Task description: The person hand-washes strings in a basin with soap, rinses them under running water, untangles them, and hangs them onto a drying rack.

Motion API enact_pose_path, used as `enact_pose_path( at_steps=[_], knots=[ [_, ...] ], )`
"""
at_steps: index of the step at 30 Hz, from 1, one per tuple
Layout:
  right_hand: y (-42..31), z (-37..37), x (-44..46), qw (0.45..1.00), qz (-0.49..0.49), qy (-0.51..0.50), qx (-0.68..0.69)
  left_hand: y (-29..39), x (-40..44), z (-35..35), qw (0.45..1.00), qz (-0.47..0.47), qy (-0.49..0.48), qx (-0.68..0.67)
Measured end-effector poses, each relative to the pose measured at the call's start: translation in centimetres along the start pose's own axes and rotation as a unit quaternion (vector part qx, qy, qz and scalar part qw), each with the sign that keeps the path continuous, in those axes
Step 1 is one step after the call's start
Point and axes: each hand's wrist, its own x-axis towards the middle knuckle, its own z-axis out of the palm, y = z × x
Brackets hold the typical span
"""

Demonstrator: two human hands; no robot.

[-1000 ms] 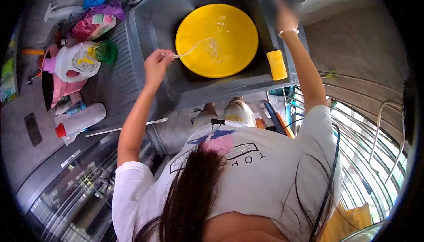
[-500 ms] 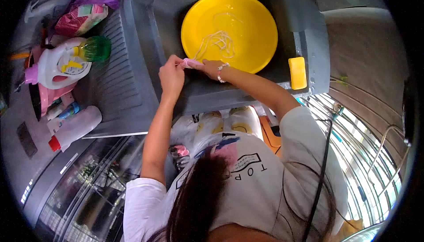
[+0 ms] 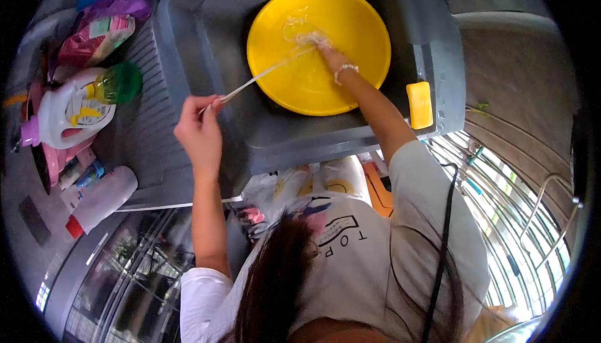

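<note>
A yellow basin stands in the grey sink, with a little water and part of a white cord inside. My left hand, left of the basin, pinches one end of the cord. From there the cord stretches taut over the basin's rim to my right hand. That hand is low over the basin, its fingers closed round the wet, bunched part of the cord; the fingertips are blurred. A bracelet circles my right wrist.
A yellow soap bar lies on the sink's right edge. On the left are a ribbed drainboard, a white detergent jug, a green-topped bottle, a red-capped bottle and a pink packet. A wire rack stands at the right.
My right hand came in from the right, met my left hand at the basin's near left rim, then moved into the basin. My left hand moved left and down, drawing the cord straight.
</note>
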Motion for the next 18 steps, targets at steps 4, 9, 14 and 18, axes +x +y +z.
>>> enact_pose_path(
  at_steps=[4, 9, 14, 18],
  knots=[
    [-2.8, -6.2, 1.1, 0.985, 0.133, 0.064, 0.094, 1.4, -0.1, -4.5, 0.981, -0.009, 0.157, -0.115],
    [-1.6, -5.7, 2.0, 0.97, 0.229, 0.062, 0.057, 2.6, -0.2, -7.5, 0.961, 0.041, 0.175, -0.211],
    [-4.3, -1.8, -0.6, 0.981, 0.087, 0.1, -0.144, 3.0, 0.5, -5.1, 0.825, -0.033, -0.07, -0.56],
    [-6.5, -0.4, -3.2, 0.988, 0.048, 0.118, -0.093, -0.7, 1.8, -0.2, 0.982, 0.037, -0.167, -0.074]
  ],
)
